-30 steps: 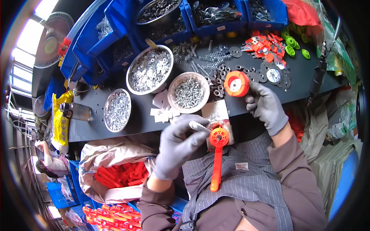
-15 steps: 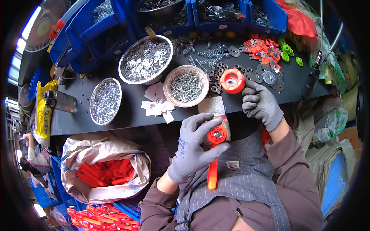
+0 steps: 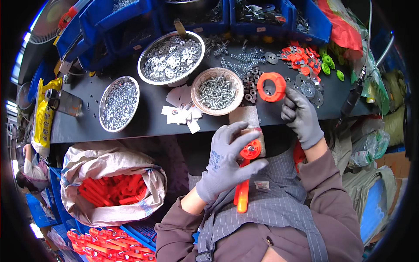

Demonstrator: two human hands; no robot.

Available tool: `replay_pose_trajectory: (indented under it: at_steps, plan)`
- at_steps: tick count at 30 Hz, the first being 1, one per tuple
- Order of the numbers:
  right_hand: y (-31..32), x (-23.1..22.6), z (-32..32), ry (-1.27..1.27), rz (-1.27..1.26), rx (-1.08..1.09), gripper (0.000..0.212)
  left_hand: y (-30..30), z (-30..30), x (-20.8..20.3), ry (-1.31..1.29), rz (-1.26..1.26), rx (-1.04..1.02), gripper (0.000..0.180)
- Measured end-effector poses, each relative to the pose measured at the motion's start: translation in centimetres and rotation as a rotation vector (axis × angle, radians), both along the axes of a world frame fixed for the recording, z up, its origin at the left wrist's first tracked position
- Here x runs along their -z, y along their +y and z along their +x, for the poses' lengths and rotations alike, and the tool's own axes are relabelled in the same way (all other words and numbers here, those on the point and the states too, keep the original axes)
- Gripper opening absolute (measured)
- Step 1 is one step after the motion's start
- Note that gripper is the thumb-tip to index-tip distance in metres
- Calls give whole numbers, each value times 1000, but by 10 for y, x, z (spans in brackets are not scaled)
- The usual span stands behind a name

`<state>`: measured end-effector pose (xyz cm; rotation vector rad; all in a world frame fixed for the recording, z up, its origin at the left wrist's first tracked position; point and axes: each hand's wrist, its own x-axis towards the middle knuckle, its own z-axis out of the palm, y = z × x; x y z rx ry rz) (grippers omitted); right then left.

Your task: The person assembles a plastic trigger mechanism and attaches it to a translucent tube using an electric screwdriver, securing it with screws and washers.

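My left hand (image 3: 227,163), in a grey glove, is closed around an orange-red plastic handle (image 3: 242,198) that hangs down over my apron. Between thumb and fingers shows the handle's round head (image 3: 252,149), with a small metal piece at its centre. To the right and farther out, the fingers of my gloved right hand (image 3: 302,115) pinch an orange-red plastic ring (image 3: 271,98) by its right edge. Its middle is hollow, and the tabletop shows through. The ring is held above the table, beside loose dark nuts (image 3: 251,83). Fingers partly hide the handle's upper part.
Bowls of nuts or washers (image 3: 168,83), bolts (image 3: 218,112) and small metal parts (image 3: 138,94) stand on the table. Springs (image 3: 244,65), red parts (image 3: 303,56) and green pieces (image 3: 326,63) lie behind. A black powered screwdriver (image 3: 352,96) hangs right. A sack (image 3: 150,205) stands lower left.
The ring's middle, red with metal in it before, is now hollow. The metal piece in the handle's head looks different and more centred. The whole view has shifted slightly.
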<state>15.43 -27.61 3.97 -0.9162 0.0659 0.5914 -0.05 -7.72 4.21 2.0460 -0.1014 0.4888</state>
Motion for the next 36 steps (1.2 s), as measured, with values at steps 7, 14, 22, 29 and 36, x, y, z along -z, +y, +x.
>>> replay_pose_trajectory:
  at_steps: [7,14,22,29,36]
  plan:
    - [-2,-52,-61,-1407,-608,-239,21,16,-4,19,38,123,132,93]
    - [2,-41,-52,-1497,-628,-465,25,13,-1,21,11,196,144,87]
    - [7,-3,5,-1653,-1382,-98,39,13,-2,16,118,154,110,81]
    - [-28,5,-41,-1574,-1387,-185,32,7,0,11,69,119,48,82]
    - [12,-56,-52,-1686,-705,-512,39,13,4,17,59,114,94,78]
